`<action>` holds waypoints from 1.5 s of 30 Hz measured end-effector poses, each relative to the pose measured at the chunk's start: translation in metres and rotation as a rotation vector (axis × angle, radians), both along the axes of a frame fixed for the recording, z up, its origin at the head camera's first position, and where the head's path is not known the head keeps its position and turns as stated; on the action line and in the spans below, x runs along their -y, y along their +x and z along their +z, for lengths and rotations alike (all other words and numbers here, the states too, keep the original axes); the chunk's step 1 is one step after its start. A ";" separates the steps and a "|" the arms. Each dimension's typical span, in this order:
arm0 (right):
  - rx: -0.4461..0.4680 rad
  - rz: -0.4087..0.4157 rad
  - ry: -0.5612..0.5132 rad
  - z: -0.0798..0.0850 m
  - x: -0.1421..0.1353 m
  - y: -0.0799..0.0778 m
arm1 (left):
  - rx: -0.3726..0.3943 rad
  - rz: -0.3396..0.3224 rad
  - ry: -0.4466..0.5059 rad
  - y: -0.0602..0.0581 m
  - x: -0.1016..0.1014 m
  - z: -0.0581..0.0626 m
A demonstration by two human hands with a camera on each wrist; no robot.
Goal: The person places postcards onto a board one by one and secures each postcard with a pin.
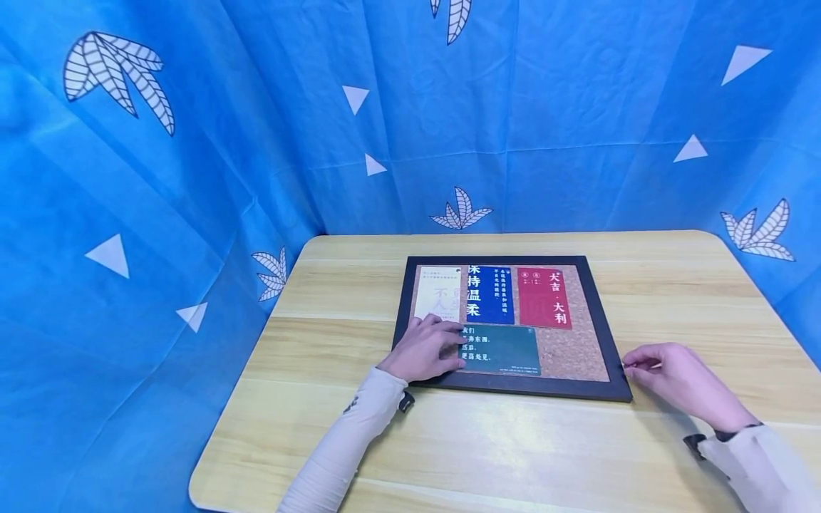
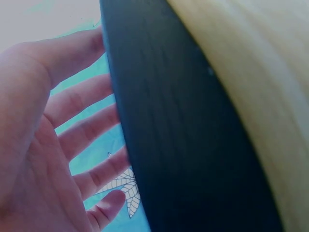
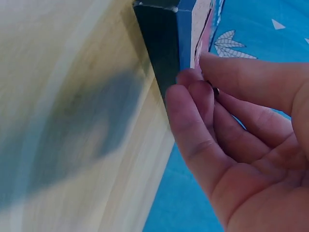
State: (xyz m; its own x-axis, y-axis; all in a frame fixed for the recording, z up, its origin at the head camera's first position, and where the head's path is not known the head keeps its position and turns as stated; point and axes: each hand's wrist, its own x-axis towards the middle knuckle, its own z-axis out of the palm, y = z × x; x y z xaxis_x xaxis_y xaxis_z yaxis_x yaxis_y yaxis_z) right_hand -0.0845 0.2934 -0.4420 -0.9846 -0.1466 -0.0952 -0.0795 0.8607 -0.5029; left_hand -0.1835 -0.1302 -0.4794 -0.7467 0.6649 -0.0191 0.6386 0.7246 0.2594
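Note:
A black-framed cork board (image 1: 574, 356) lies on the table with several printed cards on it. My left hand (image 1: 428, 349) rests over the lower left of the board, fingers spread, their tips at the left end of the green card (image 1: 503, 350). In the left wrist view its fingers look nearly straight beside the dark frame (image 2: 169, 116). Beside the board's lower right corner, my right hand (image 1: 683, 377) pinches a small dark piece (image 3: 216, 92), mostly hidden by the fingers. Above the green card lie a white card (image 1: 437, 288), a blue card (image 1: 490, 306) and a red card (image 1: 539, 303).
The light wooden table (image 1: 500, 442) extends around the board on all sides. A blue curtain (image 1: 417, 121) with white leaves and triangles hangs behind the table and along its sides. Both forearms wear pale sleeves (image 1: 343, 442) and dark wristbands.

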 end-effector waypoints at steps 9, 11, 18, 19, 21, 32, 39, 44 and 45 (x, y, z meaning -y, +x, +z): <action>-0.081 -0.023 -0.028 0.004 0.013 -0.009 | 0.003 0.004 -0.001 0.000 -0.001 0.001; -0.092 -0.027 -0.035 0.005 0.016 -0.011 | 0.005 0.004 -0.002 0.000 -0.001 0.001; -0.168 -0.025 -0.080 0.005 0.023 -0.018 | 0.006 -0.003 -0.001 -0.001 -0.002 0.000; -0.185 -0.025 -0.083 0.005 0.024 -0.019 | 0.005 -0.003 -0.002 -0.001 -0.002 0.000; -0.199 -0.026 -0.092 0.006 0.025 -0.019 | 0.004 -0.005 -0.003 -0.002 -0.002 0.000; -0.217 -0.030 -0.133 0.011 0.032 -0.025 | 0.011 -0.002 -0.012 -0.003 -0.002 -0.002; -0.249 0.022 -0.152 0.013 0.038 -0.034 | 0.006 -0.004 -0.011 -0.004 -0.001 -0.003; -0.230 0.060 -0.156 0.014 0.043 -0.042 | 0.011 -0.007 -0.004 -0.005 -0.001 -0.003; -0.221 0.064 -0.154 0.015 0.044 -0.043 | 0.014 -0.006 -0.002 -0.004 -0.002 -0.003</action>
State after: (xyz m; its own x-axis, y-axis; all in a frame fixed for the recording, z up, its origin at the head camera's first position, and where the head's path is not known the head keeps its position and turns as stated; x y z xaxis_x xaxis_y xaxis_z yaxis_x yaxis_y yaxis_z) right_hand -0.1279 0.2494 -0.4273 -0.9672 -0.2057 0.1492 -0.2540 0.7647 -0.5922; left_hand -0.1880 -0.1286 -0.4821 -0.7422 0.6694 -0.0311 0.6393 0.7212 0.2667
